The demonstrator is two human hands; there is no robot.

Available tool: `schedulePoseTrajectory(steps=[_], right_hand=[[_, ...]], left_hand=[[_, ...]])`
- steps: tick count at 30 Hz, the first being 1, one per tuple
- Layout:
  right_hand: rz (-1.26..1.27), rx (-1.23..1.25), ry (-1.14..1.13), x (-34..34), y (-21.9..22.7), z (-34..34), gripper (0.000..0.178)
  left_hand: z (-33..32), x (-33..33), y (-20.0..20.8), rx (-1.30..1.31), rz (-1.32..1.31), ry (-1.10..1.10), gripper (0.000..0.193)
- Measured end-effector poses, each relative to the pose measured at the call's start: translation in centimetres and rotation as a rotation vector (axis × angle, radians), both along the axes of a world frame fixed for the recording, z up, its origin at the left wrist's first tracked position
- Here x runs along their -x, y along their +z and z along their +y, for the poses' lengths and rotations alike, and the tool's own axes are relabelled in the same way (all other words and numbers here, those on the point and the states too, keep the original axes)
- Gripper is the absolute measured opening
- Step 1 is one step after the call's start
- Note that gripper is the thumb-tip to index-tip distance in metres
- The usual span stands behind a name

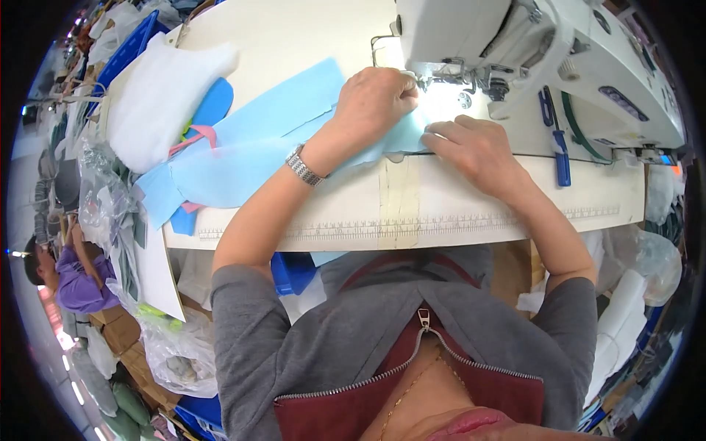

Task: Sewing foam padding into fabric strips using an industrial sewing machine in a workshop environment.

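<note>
A long piece of light blue fabric (pixel 243 173) lies across the sewing table (pixel 294 29), its right end under the head of a white sewing machine (pixel 456 37). My left hand (pixel 376 101), a metal watch at its wrist, is closed on the fabric just left of the lit needle area. Its fingertips are partly hidden behind the hand. To the right of the needle, my right hand (pixel 474 151) has its fingers curled and pinched at the fabric's near right edge. The needle is lost in the lamp's glare.
White wadding (pixel 165 99), a blue piece (pixel 215 103) and a pink strip (pixel 202 134) lie at the left. A blue-handled screwdriver (pixel 562 158) lies right of my hand. A printed ruler (pixel 323 230) runs along the near edge. A person in purple (pixel 84 279) is far left.
</note>
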State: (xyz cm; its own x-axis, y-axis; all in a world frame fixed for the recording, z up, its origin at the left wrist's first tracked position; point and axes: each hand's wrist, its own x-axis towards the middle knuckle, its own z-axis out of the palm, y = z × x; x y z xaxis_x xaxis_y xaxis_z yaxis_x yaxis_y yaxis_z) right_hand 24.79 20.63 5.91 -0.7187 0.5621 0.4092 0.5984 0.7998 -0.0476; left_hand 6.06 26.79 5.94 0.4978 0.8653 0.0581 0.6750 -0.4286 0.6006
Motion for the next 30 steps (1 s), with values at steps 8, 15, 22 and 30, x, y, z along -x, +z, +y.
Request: schedulePoseTrajectory(steps=[8, 15, 22, 30], right_hand=[[0.043, 0.018, -0.107, -0.2, -1.4, -0.2, 0.017], [0.041, -0.012, -0.147, -0.3, -1.1, 0.2, 0.016], [0.075, -0.004, -0.160, -0.4, -1.8, 0.6, 0.013], [0.176, 0.411, -0.234, -0.4, -2.1, 0.7, 0.012]], left_hand=[[1.1, -0.3, 0.3, 0.099, -0.080, 0.073, 0.021], [2.1, -0.5, 0.2, 0.100, -0.011, 0.058, 0.021], [2.3, -0.6, 0.4, 0.106, -0.038, 0.048, 0.021], [2.6, -0.3, 0.4, 0.218, -0.025, 0.025, 0.030]])
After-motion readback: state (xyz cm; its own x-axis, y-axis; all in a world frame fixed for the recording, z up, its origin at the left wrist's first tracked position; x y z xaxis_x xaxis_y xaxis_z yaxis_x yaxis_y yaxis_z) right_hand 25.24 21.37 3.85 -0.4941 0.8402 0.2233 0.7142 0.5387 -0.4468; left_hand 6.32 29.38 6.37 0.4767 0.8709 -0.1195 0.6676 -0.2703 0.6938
